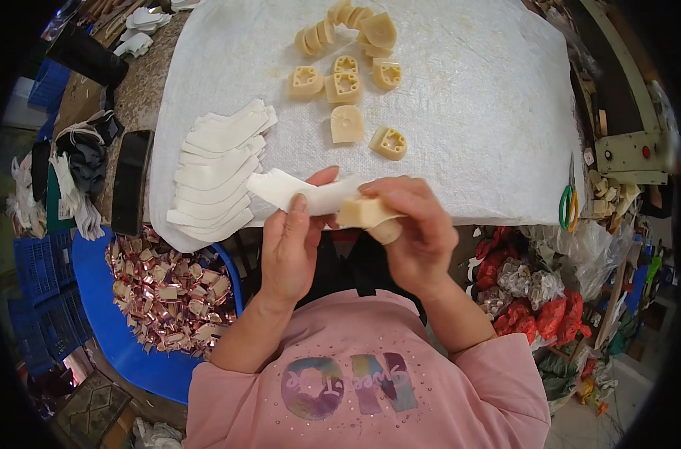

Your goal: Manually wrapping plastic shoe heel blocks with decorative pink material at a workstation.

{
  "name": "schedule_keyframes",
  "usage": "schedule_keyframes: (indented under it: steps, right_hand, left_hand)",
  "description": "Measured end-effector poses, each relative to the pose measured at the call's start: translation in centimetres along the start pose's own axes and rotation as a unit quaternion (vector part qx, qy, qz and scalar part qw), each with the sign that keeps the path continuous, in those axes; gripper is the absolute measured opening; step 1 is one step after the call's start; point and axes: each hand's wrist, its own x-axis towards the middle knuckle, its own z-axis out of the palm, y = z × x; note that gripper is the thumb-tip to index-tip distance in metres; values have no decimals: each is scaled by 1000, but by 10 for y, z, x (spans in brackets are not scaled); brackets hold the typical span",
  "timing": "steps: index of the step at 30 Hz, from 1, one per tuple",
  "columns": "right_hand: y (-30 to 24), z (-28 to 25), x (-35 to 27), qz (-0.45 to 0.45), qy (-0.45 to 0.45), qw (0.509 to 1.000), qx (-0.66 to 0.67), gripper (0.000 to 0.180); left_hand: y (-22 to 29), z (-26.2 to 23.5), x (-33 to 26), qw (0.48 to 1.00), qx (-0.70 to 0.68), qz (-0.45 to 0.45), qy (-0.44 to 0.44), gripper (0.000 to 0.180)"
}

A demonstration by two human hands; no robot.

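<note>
My left hand (290,251) pinches a white curved strip of thin, leather-like sheet (277,188) between thumb and fingers above the near edge of the table. Its far end reaches my right hand (423,232). My right fingers grip a cream shoe heel block (361,212) right beside that end; whether the strip is pressed to the block cannot be made out. To the left lies a fanned stack of similar white pieces (213,176). Further off, several cream heel blocks (344,88) stand on the white table cover, some showing star-shaped hollows. One separate block (389,142) lies nearer.
A white woven sheet (475,135) covers the table. Scissors (567,202) lie at its right edge, a dark phone (132,183) at its left. Below left, a blue basin (101,322) holds many shiny pinkish pieces. Red and clear plastic bags (535,318) fill the lower right.
</note>
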Motion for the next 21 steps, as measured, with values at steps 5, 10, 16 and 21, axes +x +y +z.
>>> schedule_keyframes:
  steps: [5, 10, 16, 21]
  right_hand:
    - [15, 19, -2, -133, 21, 990, -40, 46]
    - [9, 17, 0, -138, 11, 988, -62, 54]
    - [13, 15, -2, -141, 17, 987, -75, 54]
    - [13, 18, 3, -151, 33, 980, -121, 52]
  left_hand:
    - [6, 10, -10, 999, 13, 40, -16, 42]
    - [8, 4, -13, 999, 11, 36, -32, 41]
    - [6, 12, -15, 998, 30, 58, -24, 40]
    - [3, 4, -18, 978, 188, 80, -35, 45]
